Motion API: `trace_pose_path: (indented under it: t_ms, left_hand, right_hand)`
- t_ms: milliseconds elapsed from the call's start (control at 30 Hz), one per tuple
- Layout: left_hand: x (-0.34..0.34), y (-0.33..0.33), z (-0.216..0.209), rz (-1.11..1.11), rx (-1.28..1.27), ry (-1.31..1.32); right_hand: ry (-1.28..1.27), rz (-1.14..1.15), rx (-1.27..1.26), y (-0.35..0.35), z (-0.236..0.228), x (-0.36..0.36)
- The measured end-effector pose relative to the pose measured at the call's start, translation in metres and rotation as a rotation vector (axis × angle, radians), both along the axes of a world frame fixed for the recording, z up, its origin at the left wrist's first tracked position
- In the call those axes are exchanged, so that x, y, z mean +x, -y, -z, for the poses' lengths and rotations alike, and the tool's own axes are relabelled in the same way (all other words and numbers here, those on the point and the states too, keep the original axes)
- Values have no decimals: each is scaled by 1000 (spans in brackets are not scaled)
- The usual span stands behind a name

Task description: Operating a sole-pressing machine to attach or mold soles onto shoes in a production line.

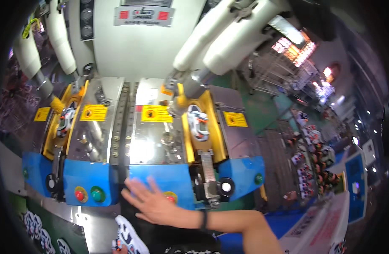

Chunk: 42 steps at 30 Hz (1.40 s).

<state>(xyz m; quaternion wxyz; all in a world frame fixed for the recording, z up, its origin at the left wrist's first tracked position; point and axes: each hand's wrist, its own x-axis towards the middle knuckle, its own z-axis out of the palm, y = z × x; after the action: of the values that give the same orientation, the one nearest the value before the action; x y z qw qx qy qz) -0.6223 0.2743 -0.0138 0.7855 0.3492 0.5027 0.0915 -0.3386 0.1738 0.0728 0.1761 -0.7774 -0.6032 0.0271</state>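
While the right hand [154, 205] lies flat on the blue panel [160, 180], grip spread apart, left hand hidden.

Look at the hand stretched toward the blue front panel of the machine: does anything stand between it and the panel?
Nothing visible does. The right hand lies spread against the blue panel, partly covering a red button in a yellow ring. No other thing sits between them.

A dark green factory floor [262, 106] stretches up and to the right of the fingers. Far beyond them, at the upper right, stands a wire metal rack [274, 72]. Brightly lit windows [298, 48] glow above it. Rows of patterned shoes [313, 156] lie on a long bench to the right.
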Motion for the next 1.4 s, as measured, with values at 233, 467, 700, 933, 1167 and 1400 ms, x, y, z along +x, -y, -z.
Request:
trace_pose_path:
  t_ms: [233,467,700,933,1167,1400]
  left_hand:
    - [-60,0,1,-187,152,-65]
    - [-123,36,-12,-671,435,-168]
    - [-165,-66,109,-443,761,-543]
    - [-273,-64,121,-428,915,-568]
    - [-441,-78,148,-365,1035,-1102]
    - [-477,-93,130,-757,357,-477]
  right_hand:
    - [-208,-37,103,-3,-14,-76]
    - [-643,-676,16,-16,43,-176]
    - [-582,-656,-286,-47,31,-235]
    - [-674,-702,-301,-238,12,-334]
    - [330,-1305,-414,-465,160,-502]
    - [-772,-943,-424,-374,89,-537]
